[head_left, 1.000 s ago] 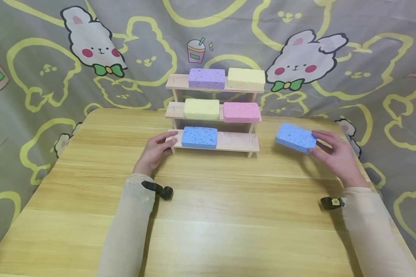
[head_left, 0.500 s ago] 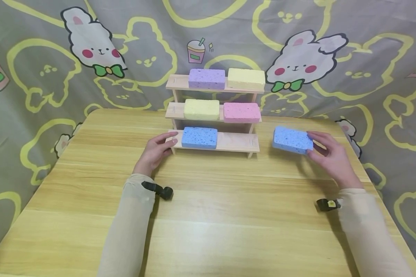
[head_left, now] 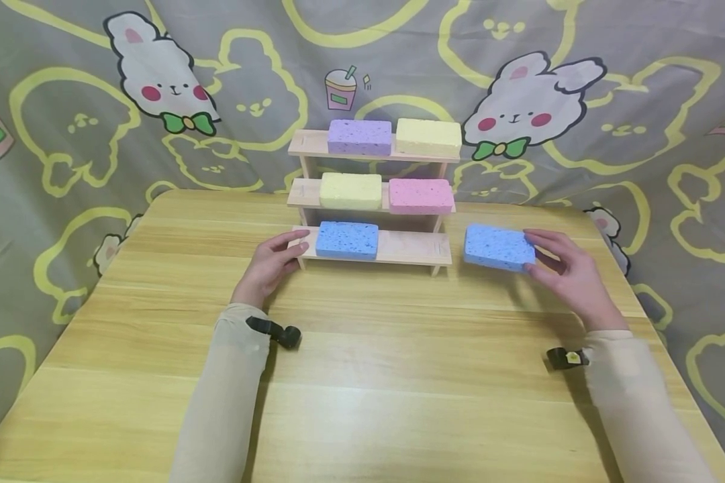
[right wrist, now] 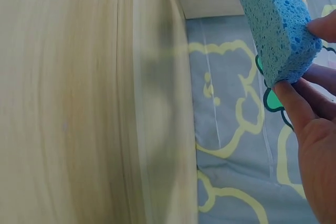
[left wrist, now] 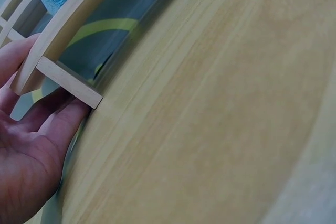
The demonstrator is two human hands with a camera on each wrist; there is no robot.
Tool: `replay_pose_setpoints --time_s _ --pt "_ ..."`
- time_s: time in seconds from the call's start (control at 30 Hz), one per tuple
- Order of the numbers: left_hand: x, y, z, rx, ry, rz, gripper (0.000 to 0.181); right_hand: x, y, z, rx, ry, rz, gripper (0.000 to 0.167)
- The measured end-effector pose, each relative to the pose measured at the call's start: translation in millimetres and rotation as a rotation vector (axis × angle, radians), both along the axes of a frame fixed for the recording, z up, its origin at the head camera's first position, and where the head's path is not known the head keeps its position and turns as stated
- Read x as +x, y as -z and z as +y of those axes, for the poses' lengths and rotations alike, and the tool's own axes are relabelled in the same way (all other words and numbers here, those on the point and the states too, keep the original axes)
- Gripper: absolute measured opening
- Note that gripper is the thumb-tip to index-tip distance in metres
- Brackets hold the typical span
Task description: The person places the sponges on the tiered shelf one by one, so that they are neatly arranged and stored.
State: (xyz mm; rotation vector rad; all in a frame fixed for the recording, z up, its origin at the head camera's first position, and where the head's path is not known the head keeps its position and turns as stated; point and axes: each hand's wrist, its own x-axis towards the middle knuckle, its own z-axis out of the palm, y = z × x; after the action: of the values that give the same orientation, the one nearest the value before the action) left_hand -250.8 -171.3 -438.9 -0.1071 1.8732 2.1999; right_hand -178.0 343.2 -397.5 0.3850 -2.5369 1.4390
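My right hand (head_left: 570, 275) pinches a blue sponge (head_left: 498, 247) by its right end, holding it above the table just right of the wooden tiered shelf (head_left: 413, 248). In the right wrist view, thumb and fingers grip one end of that sponge (right wrist: 278, 24). At the shelf's lower left end, my left hand (head_left: 272, 265) holds the bottom board, with a digit on top and fingers below by the leg (left wrist: 71, 83). Another blue sponge (head_left: 347, 240) lies on the left half of that bottom tier.
On the middle tier sit a yellow sponge (head_left: 350, 191) and a pink sponge (head_left: 421, 196). The top tier bears a purple sponge (head_left: 359, 137) and a yellow sponge (head_left: 428, 137). Behind the table (head_left: 362, 376) hangs a grey patterned cloth (head_left: 393, 60).
My right hand has moved left with the blue sponge, bringing it closer to the shelf and turning it more level. My left hand has stayed on the shelf's end.
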Motion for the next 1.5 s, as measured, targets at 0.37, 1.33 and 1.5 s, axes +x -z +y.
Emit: replay_pose_setpoints --time_s 0.37,1.33,1.5 --pt "-0.7 -0.3 -1.3 -0.023 0.008 -0.002 0.045 1.0 -1.4 -12.4 -0.017 -0.035 -0.019 0.053" --pt "-0.6 -0.5 0.8 0.001 -0.012 -0.016 0.044 -3.9 -2.8 -42.8 -0.031 -0.102 -0.048 0.05" --pt "-0.9 0.4 0.9 0.009 -0.013 -0.018 0.043 -8.7 1.5 -51.2 -0.046 -0.138 -0.039 0.051"
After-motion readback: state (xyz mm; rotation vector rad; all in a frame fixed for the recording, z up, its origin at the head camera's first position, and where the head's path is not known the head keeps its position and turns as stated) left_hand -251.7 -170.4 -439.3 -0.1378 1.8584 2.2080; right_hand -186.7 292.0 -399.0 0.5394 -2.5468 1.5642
